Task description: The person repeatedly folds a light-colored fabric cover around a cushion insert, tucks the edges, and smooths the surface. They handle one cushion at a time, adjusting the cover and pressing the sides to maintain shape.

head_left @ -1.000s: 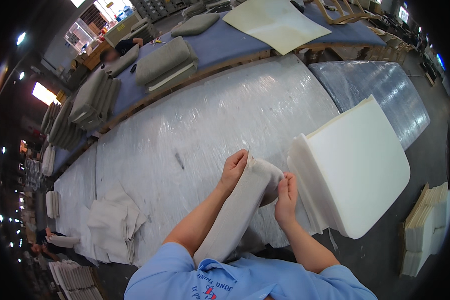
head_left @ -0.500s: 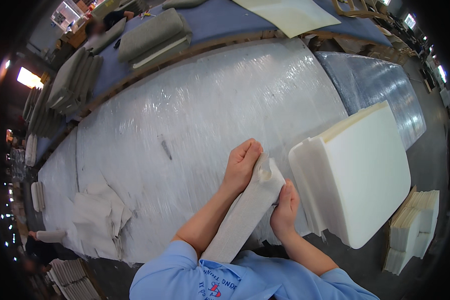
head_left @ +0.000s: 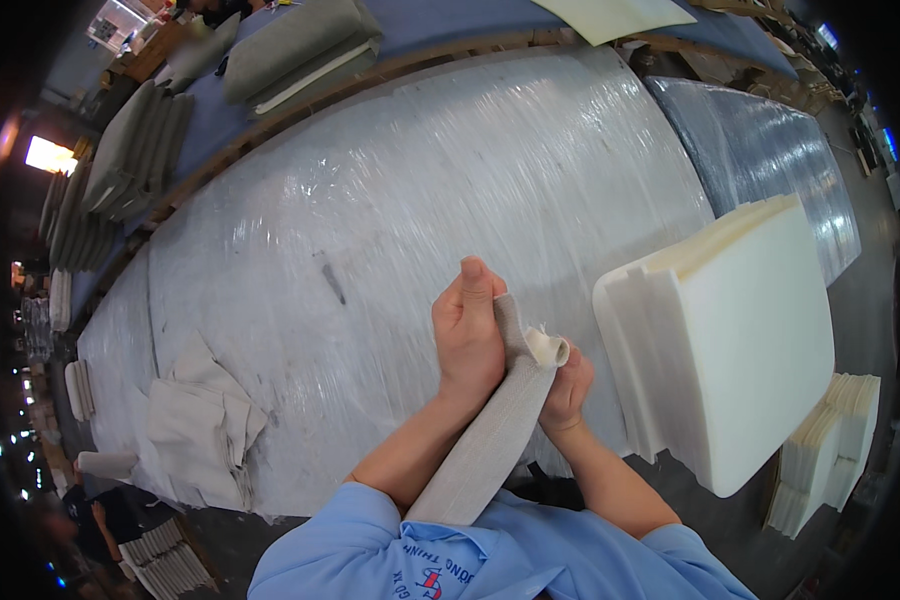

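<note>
A long grey fabric-covered cushion [head_left: 490,440] stands on edge against my shirt, its far end pointing away from me. Cream foam [head_left: 544,346] shows at the open end of its fabric cover. My left hand [head_left: 470,340] is closed on the loose flap at the left of that opening, thumb pointing up. At the opening's right edge, my right hand [head_left: 568,388] is closed on the cover, where the fabric curls into a loop. Part of the right fingers is hidden behind the cushion. Both hands are above a table [head_left: 370,220] wrapped in clear plastic film.
A stack of white foam pads [head_left: 760,360] leans at the right, with more foam pieces [head_left: 825,450] below. Grey fabric covers [head_left: 205,420] lie at the left. Finished grey cushions [head_left: 305,50] sit on a blue-topped table beyond. Another person [head_left: 120,520] is at the lower left.
My left hand has pulled its flap up and leftward, and its thumb now points up. The cover's opening has widened, showing more foam and a curled edge by my right hand.
</note>
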Demonstrator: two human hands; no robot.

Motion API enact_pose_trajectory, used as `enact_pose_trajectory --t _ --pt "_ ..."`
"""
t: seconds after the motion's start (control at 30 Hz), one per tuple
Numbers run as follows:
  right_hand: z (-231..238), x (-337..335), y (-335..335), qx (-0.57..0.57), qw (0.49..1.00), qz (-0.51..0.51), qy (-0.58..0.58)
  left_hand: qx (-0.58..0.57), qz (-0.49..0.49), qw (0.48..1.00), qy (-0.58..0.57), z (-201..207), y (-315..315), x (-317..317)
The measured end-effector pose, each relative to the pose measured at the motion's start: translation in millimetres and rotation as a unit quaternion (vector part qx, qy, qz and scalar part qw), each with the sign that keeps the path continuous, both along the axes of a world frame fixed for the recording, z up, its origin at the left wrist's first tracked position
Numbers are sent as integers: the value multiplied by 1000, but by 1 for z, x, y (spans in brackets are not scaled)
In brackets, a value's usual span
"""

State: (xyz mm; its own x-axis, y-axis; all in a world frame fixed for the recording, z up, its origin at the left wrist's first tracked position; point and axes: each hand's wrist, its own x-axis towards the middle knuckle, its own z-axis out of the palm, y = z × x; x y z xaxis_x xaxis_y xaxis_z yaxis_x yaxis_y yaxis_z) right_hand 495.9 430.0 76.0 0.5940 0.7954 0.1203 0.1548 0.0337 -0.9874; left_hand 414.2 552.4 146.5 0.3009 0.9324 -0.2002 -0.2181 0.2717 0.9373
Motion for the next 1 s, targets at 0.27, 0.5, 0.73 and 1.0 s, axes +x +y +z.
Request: enact_pose_trajectory --t 0.27,0.5,0.73,1.0 --pt "12 9 -27 17 1000 -11 14 -21 -233 959 -163 -10 10 -17" --pt "75 15 -42 16 994 57 92 50 -399 898 -180 -32 19 -53" --pt "90 14 -74 -33 998 33 -29 146 -346 912 -166 -21 5 -66" --pt "106 7 -63 -21 991 33 -126 226 -228 939 -122 -11 -18 -69"
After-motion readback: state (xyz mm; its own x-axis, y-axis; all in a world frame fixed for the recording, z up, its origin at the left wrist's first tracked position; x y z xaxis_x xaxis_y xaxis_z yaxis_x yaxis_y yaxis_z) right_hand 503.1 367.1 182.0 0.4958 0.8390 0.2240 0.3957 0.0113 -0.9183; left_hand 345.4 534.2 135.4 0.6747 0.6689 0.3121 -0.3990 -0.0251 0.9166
